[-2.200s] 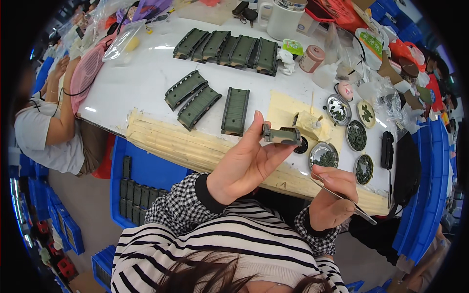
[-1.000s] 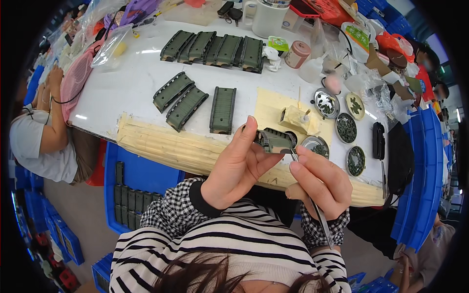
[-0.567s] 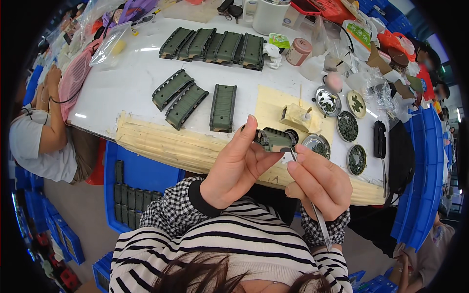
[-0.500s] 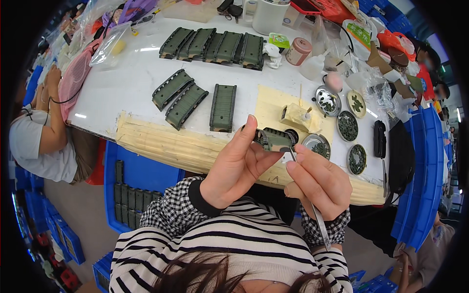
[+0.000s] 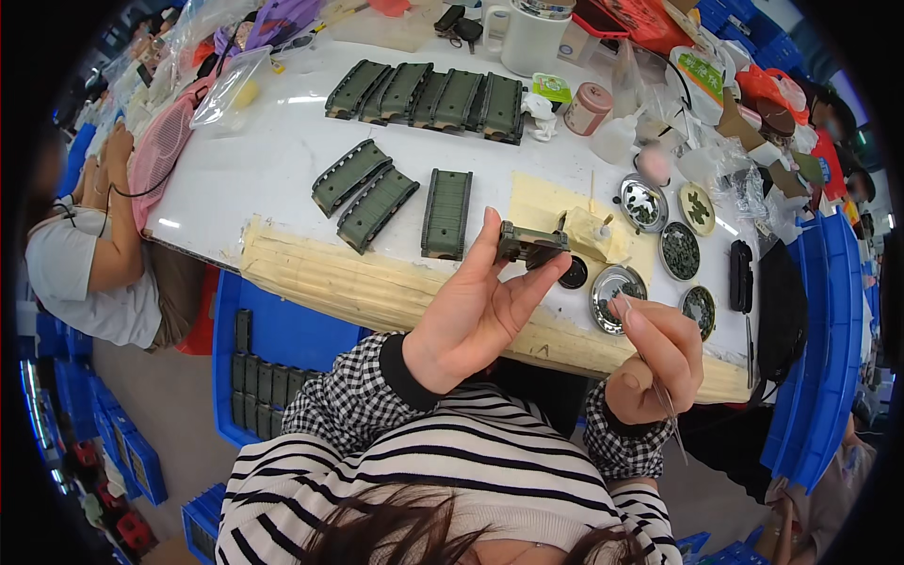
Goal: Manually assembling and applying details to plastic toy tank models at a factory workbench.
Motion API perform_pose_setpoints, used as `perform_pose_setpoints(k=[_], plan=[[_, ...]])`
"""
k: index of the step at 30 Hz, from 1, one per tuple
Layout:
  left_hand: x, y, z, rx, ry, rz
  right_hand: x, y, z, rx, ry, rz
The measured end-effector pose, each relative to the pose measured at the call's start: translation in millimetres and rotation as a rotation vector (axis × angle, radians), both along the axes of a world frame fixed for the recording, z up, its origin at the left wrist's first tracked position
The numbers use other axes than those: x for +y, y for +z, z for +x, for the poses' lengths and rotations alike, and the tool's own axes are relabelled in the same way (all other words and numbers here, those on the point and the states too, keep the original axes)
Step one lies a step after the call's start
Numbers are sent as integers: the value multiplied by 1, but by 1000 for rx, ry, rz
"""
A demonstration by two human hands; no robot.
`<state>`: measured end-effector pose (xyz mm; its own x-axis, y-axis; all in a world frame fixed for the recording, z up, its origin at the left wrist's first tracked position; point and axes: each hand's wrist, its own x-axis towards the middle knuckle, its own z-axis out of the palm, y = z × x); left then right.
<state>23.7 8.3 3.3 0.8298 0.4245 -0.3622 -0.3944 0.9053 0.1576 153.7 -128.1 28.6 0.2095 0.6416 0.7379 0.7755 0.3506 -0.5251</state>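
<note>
Between the thumb and fingers of my left hand (image 5: 476,315), a small green-and-brown camouflage plastic part (image 5: 529,243) is held up above the table's front edge. My right hand (image 5: 659,363) grips thin metal tweezers (image 5: 675,428), whose rear end points down toward me; the fingers hide most of their front. This hand is apart from the held part and close to a round metal dish (image 5: 597,299) with small dark green pieces. Behind my left hand, a long green ribbed part (image 5: 447,212) lies on the table, with two similar parts (image 5: 365,198) to its left.
A row of green parts (image 5: 428,99) lies farther back. Several small dishes (image 5: 680,252) of green bits stand at the right, beside a tape-wrapped block (image 5: 595,234). Pale tape covers the table's front edge (image 5: 377,287). A blue crate (image 5: 224,377) holds more parts. Someone sits at the left (image 5: 85,273).
My right hand with the tweezers has moved right, away from the held part toward the dishes. My left hand has turned the part, and the view has shifted slightly.
</note>
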Motion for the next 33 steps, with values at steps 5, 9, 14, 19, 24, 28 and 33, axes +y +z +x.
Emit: perform_pose_setpoints(k=[5,9,14,19,24,28,33], plan=[[1,-1,1,-3,16,6,-4,-6,3,-7,-110,10],[3,-2,-2,-13,-34,10,-2,-6,20,-21,-275,85],[-4,0,-18,126,-11,325,-25,4,78,264,-546,-152],[3,-3,-29,-13,-219,127,-32,-19,138,64,-702,-471],[-6,-18,-35,61,-202,281,-9,-29,151,-51,-631,-611],[-3,-22,-42,36,-215,324,-4,-40,164,-166,-609,-688],[-4,-14,-39,-46,-274,150,-1,-45,169,-168,-658,-694]])
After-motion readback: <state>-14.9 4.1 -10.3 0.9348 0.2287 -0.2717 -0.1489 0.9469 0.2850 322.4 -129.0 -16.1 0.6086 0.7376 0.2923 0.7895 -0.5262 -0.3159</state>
